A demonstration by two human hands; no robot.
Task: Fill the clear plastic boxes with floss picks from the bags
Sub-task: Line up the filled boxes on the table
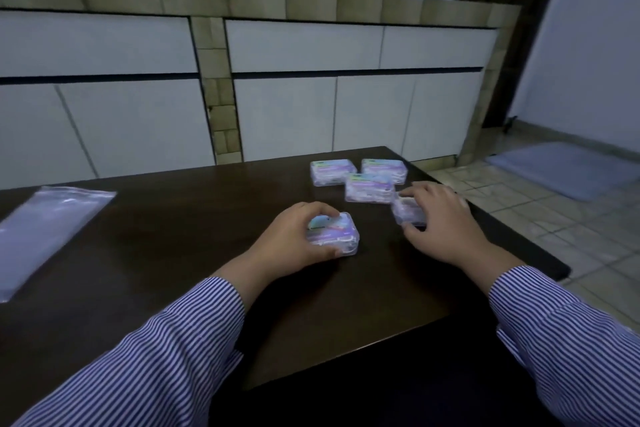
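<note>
While the dark wooden table fills the lower half of the view, 5 clear plastic boxes sit on its far right part, all closed and showing white floss picks through their walls. The left hand grips the nearest box, fingers curled over its labelled lid and thumb against its near edge, and this box rests flat on the table nearer the person than the others. The right hand holds a second box just right of the first; fingers curl over its far side and the thumb presses its near corner, though blur hides whether it lies fully flat. Just beyond that second box, and touching or nearly touching it, lies a third box. Behind the third box, closer to the table's far edge, stand 2 more: one to its left and one to its right, close together. Well apart from all the boxes, by the table's left edge, lies a flat clear plastic bag, whose contents cannot be made out. Both wrists come out of blue and white striped sleeves. Beyond the table runs a tiled counter with white cabinet doors, and right of the table a pale tiled floor carries a grey mat.
</note>
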